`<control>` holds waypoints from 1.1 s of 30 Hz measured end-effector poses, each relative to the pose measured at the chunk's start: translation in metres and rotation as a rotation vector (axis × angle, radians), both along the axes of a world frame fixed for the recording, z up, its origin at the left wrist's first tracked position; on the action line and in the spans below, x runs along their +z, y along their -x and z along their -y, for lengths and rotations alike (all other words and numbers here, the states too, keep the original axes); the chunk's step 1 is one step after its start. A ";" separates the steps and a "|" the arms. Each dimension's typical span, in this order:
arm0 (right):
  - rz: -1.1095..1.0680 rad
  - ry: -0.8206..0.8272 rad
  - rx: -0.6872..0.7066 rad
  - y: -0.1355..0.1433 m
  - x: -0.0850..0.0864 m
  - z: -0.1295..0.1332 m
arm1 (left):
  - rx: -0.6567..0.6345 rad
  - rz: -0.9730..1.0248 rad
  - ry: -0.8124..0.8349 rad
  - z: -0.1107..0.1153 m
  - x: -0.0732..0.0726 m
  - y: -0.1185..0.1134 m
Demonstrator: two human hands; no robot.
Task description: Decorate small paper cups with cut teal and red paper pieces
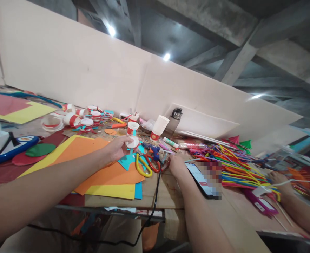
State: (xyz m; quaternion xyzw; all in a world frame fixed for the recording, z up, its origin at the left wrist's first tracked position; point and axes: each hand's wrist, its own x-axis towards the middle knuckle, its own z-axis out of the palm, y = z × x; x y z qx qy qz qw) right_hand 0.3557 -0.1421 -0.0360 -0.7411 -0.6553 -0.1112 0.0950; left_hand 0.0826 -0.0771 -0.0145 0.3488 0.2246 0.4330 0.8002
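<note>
White paper cup piece [132, 141], pinched in our left hand [118, 148], seemed light, crushable, best rim-held; whether our right hand [177, 166] gripped, we couldn't tell.

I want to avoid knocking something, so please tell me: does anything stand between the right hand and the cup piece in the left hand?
Yes: a blue tool, apparently a glue gun, lies between the right hand and the cup piece in the left hand. Yellow and red scissor handles lie just below it in view.
</note>
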 end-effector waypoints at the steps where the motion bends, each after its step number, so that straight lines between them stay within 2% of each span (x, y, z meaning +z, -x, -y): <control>1: 0.000 0.007 0.002 0.000 -0.001 0.000 | -0.005 0.002 -0.005 0.000 0.000 0.000; 10: -0.022 0.132 -0.015 -0.002 0.002 0.000 | -0.042 0.006 -0.040 -0.002 -0.003 0.000; 19: -0.024 0.208 -0.115 0.006 0.012 0.004 | 0.006 -0.071 -0.034 -0.004 0.000 0.001; 26: -0.022 0.119 -0.205 0.015 0.026 0.013 | 0.072 -0.104 -0.114 -0.023 -0.002 0.011; 33: -0.091 -0.119 -0.098 0.025 0.027 0.009 | 0.035 -0.508 -0.228 -0.023 -0.012 0.011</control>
